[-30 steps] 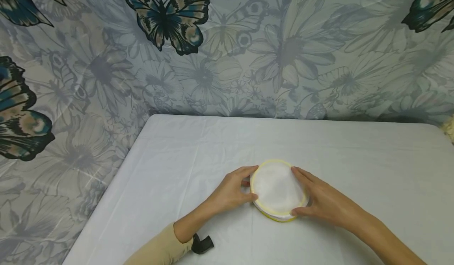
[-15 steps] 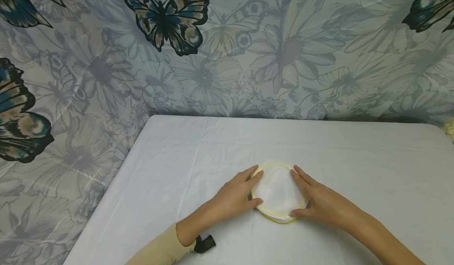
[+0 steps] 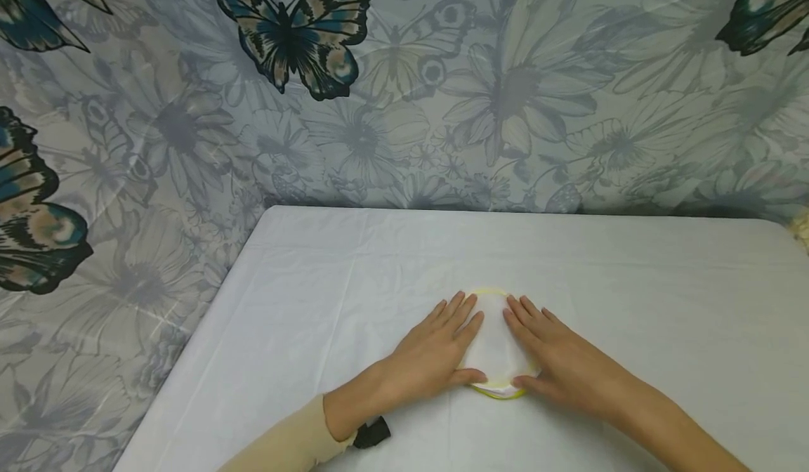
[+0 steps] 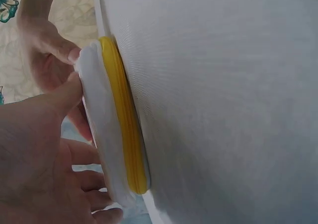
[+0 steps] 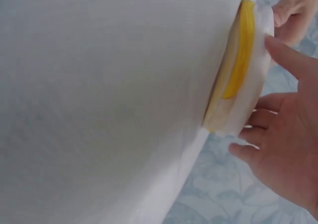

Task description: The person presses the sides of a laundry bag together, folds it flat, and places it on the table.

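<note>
Both hands lie flat on a round white pad with a yellow rim (image 3: 495, 359), which sits on the white tablecloth (image 3: 632, 289) near the front middle of the table. The left hand (image 3: 436, 356) covers the pad's left half with straight fingers and the thumb tucked along the near edge; the right hand (image 3: 556, 359) mirrors it on the other half, fingers also extended, pressing rather than gripping. The wrist views show the pad as a soft white cushion (image 4: 102, 134) over a yellow band (image 5: 241, 50), squashed under the palms.

The likeliest trouble, as I judge it, is slipping: the cloth looks thin and smooth, so an uneven push from one palm could slide the pad sideways or ruck the cloth beneath it. The pad looks springy (the rim bulges in the right wrist view), so it may pop up crooked if one hand lifts first.

No brand, label or writing is legible anywhere; the backdrop (image 3: 404, 86) carries only butterflies and flowers
</note>
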A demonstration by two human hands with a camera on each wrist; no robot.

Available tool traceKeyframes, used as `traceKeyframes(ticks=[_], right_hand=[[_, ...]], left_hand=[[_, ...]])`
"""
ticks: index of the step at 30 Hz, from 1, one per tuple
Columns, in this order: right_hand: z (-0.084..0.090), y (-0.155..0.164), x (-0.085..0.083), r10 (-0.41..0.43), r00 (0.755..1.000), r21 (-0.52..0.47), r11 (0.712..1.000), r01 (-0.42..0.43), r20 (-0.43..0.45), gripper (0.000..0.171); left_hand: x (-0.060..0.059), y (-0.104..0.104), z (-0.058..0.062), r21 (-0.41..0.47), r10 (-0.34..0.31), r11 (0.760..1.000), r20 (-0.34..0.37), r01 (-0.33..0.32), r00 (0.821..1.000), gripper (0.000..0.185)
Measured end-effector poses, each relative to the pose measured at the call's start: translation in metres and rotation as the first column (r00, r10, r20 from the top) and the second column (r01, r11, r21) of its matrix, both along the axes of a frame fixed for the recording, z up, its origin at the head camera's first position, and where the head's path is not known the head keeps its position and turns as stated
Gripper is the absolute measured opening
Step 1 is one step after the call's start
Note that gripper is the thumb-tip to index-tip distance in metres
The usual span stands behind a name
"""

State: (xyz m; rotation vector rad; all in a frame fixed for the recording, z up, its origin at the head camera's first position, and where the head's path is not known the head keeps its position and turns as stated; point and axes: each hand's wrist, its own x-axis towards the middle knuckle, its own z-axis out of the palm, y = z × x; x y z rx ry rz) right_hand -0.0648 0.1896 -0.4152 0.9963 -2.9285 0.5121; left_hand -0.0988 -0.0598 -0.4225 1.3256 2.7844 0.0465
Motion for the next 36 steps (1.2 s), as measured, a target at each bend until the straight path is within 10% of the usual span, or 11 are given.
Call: traceKeyframes(ticks=[36], right_hand=[[-0.014, -0.014, 0.006, 0.023, 1.0, 0.171, 0.985, -0.021, -0.009, 0.073]], left_hand=[[-0.006, 0.006, 0.002, -0.238, -0.039, 0.97, 0.085, 0.058, 0.996, 0.082]])
